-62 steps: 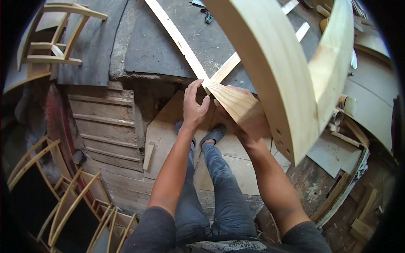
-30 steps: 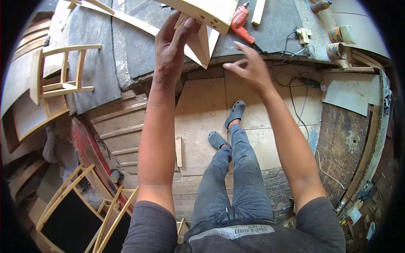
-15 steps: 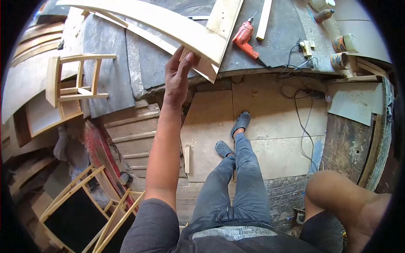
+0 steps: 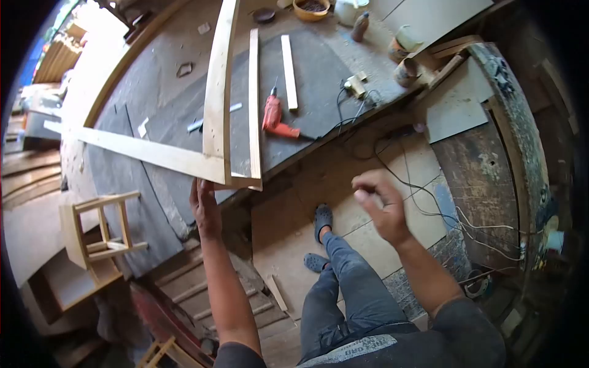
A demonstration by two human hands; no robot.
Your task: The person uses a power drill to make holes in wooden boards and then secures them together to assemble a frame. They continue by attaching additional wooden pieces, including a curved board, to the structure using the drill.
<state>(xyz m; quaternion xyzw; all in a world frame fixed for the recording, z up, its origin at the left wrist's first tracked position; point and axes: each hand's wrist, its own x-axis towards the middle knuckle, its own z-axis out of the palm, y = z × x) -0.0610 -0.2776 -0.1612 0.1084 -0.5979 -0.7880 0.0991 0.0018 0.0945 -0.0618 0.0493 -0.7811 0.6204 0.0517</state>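
My left hand (image 4: 207, 211) grips the underside of a pale wooden frame (image 4: 215, 116) at its near corner, where a long board (image 4: 153, 153) meets an upright piece with small holes. The fingers are partly hidden beneath the wood. My right hand (image 4: 386, 208) is raised over the floor, apart from the frame. Its fingers are curled, thumb and forefinger tips close together; anything between them is too small to make out. A red power drill (image 4: 273, 119) lies on the bench, just right of a long wooden strip (image 4: 254, 104).
A shorter strip (image 4: 289, 73), a power socket with cords (image 4: 356, 86) and several containers, among them an orange bowl (image 4: 311, 10), are on the bench (image 4: 319, 55). At left is a small wooden frame piece (image 4: 104, 227). A cable (image 4: 405, 178) trails over the floor.
My view has turned, so the bench appears lower and further left. The frame has tilted, its corner now lower and left. My right hand has come down from near my head.
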